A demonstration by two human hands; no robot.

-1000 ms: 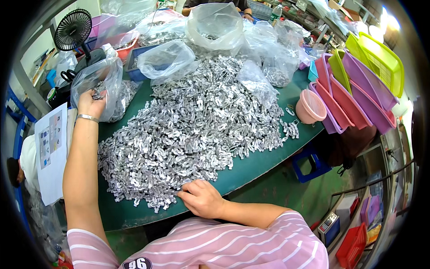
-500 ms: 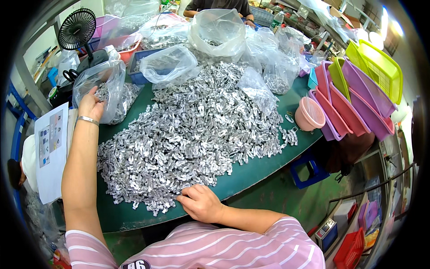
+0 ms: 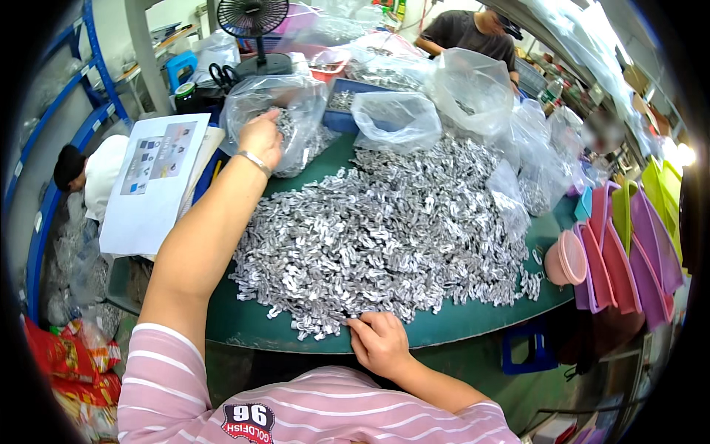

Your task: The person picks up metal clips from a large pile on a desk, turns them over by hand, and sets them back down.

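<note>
Fingers (image 3: 367, 325) curl, seemingly pinching small metal pieces (image 3: 384, 229).

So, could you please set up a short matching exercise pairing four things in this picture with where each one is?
Things:
1. left hand
2. right hand
3. pink bowl
4. black fan

Places:
A. at the near edge of the heap of small metal parts
B. at the mouth of a clear plastic bag
C. at the far end of the green table
D. on the table's right side, beside the pink and purple trays

Pairs: 1-B, 2-A, 3-D, 4-C
</note>
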